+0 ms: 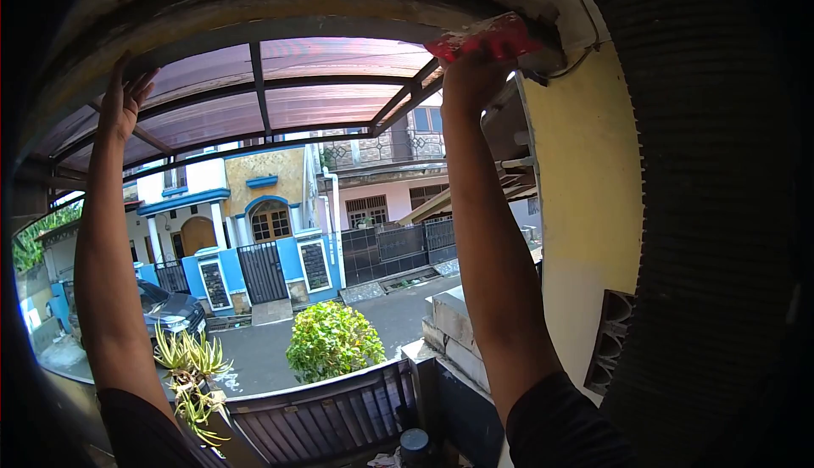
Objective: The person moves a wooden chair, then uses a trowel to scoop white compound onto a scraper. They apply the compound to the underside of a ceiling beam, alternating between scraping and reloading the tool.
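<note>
Both my arms reach up to a weathered overhead beam point(339, 25). High on the right, my right hand point(476, 78) is closed on a flat red piece with whitish smears point(500, 37), which lies against the underside of the beam near its right end. The frames do not show its exact kind. On the other side, my left hand point(125, 105) is raised with its fingers apart, its fingertips right at the beam's lower edge, and nothing shows in it.
A framed translucent canopy point(331, 57) spreads beyond the beam. To the right stand a yellow wall point(585, 171) and a dark ribbed surface point(704, 214); a cable point(585, 59) hangs near the corner. Below are a metal gate point(331, 413), a spiky potted plant point(191, 358) and a bush point(335, 341).
</note>
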Tool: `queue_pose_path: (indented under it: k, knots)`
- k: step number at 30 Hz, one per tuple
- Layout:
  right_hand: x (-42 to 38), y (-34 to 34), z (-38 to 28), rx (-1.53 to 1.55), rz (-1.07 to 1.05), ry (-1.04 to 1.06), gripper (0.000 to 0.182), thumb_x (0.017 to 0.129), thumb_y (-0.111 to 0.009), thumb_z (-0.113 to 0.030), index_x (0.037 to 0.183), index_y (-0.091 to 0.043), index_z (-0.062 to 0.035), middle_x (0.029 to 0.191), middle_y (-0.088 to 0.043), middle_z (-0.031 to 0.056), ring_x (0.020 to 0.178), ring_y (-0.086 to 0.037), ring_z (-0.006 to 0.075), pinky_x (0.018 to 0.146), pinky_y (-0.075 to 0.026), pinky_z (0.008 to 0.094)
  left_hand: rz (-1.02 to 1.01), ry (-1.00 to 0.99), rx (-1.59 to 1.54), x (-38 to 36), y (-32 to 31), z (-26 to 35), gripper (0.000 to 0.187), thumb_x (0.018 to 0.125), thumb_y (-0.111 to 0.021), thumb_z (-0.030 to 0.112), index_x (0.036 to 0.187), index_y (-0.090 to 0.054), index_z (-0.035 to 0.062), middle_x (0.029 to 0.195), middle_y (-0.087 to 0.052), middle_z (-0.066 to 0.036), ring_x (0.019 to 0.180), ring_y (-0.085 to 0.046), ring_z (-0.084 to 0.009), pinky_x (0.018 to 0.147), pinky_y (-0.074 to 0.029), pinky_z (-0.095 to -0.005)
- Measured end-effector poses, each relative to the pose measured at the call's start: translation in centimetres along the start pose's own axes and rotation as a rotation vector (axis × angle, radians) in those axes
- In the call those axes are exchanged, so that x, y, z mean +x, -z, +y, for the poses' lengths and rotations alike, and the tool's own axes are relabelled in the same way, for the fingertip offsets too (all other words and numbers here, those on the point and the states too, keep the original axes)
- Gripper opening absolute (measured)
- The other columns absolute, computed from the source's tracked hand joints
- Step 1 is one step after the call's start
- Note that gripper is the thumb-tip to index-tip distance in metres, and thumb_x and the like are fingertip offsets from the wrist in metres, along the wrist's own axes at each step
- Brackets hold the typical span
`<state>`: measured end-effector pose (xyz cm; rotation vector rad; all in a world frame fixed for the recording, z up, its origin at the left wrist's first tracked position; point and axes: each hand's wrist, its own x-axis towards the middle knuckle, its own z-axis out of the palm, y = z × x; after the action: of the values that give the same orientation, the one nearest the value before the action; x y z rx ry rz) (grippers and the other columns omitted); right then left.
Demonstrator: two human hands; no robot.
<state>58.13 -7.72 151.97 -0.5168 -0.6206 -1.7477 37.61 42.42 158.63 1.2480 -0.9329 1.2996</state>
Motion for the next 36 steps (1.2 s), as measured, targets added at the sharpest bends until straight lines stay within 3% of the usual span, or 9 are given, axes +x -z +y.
queue_pose_path:
  k: [3,5,6,9,12,14,20,23,36]
  knots:
    - [2.7,2.1,0.2,0.142,0.027,-0.112,0.057,0.086,-0.054,-0.007,0.134,-0.025,0.0047,0.131,-0.041,0.0218,0.111,-0.056,0.0362,0.081,-0.059,0.0511,-0.011,-0.015,-0.01,0.3,0.4,-0.1,0.069,0.082,-0.072,0.043,0.132,-0.045,0.0027,0.126,-0.057,-0.019,0.103,-0.066,-0.0231,0.086,-0.056,-0.0282]
    - [5.9,4.3,-0.4,-0.28,0.131,-0.122,0.065,0.083,-0.064,-0.022,0.135,-0.032,0.001,0.127,-0.051,0.0202,0.11,-0.059,0.0345,0.09,-0.053,0.0424,-0.02,-0.016,-0.017,0.3,0.4,-0.1,0.07,0.082,-0.073,0.043,0.131,-0.046,0.0021,0.125,-0.057,-0.019,0.103,-0.067,-0.0235,0.086,-0.056,-0.0286]
    - [6.8,4.8,-0.9,-0.173,0.119,-0.09,0.067,0.082,-0.066,-0.03,0.134,-0.037,0.0004,0.119,-0.058,0.0208,0.109,-0.061,0.0336,0.091,-0.049,0.04,-0.02,-0.031,-0.018,0.3,0.4,-0.2,0.07,0.081,-0.074,0.043,0.131,-0.046,0.0018,0.125,-0.057,-0.019,0.103,-0.067,-0.024,0.087,-0.056,-0.0292]
    - [11.9,5.6,4.6,-0.591,0.049,0.317,0.059,0.085,-0.061,-0.031,0.132,-0.042,-0.0004,0.116,-0.061,0.0213,0.107,-0.061,0.0365,0.09,-0.049,0.0432,-0.019,-0.045,-0.017,-0.2,0.2,-0.1,0.071,0.08,-0.075,0.043,0.13,-0.046,0.001,0.124,-0.057,-0.02,0.102,-0.067,-0.0248,0.088,-0.056,-0.0303]
    - [12.6,6.7,-0.4,-0.862,-0.3,0.268,0.049,0.089,-0.055,-0.032,0.129,-0.048,-0.0049,0.116,-0.062,0.0198,0.106,-0.061,0.0377,0.09,-0.048,0.0446,0.001,-0.038,0.002,0.0,0.3,-0.2,0.075,0.079,-0.075,0.043,0.132,-0.043,-0.0004,0.125,-0.057,-0.021,0.102,-0.067,-0.0252,0.089,-0.055,-0.031]
    - [14.4,8.2,1.9,-0.864,-0.446,0.309,0.043,0.093,-0.049,-0.03,0.131,-0.049,-0.012,0.116,-0.063,0.018,0.104,-0.06,0.0398,0.088,-0.048,0.0464,-0.003,-0.03,0.025,0.2,0.5,-0.4,0.079,0.079,-0.075,0.043,0.134,-0.04,-0.0015,0.127,-0.055,-0.022,0.102,-0.067,-0.0252,0.09,-0.055,-0.0314]
    - [15.8,10.2,4.6,-0.878,-0.428,0.439,0.032,0.096,-0.046,-0.026,0.125,-0.056,-0.0178,0.106,-0.066,0.0178,0.098,-0.062,0.0387,0.081,-0.048,0.0481,0.006,-0.061,0.002,0.4,0.5,-0.5,0.07,0.082,-0.073,0.041,0.133,-0.045,0.0012,0.128,-0.055,-0.022,0.102,-0.066,-0.0271,0.089,-0.055,-0.0319]
    - [16.8,10.7,6.2,-0.923,-0.463,0.497,0.04,0.09,-0.052,-0.02,0.13,-0.049,-0.0261,0.103,-0.066,0.0149,0.093,-0.064,0.0366,0.078,-0.051,0.0467,-0.019,-0.051,-0.005,0.3,0.5,-0.5,0.068,0.082,-0.073,0.04,0.132,-0.047,0.0018,0.128,-0.055,-0.021,0.102,-0.066,-0.0275,0.089,-0.056,-0.0323]
    - [18.9,11.7,9.1,-0.877,-0.531,0.531,0.029,0.09,-0.052,-0.014,0.118,-0.057,-0.0211,0.099,-0.065,0.0173,0.091,-0.062,0.0376,0.074,-0.05,0.0468,-0.019,-0.043,-0.025,1.1,1.2,-0.9,0.055,0.091,-0.063,0.038,0.134,-0.048,0.0065,0.131,-0.053,-0.022,0.108,-0.063,-0.027,0.089,-0.056,-0.0312]
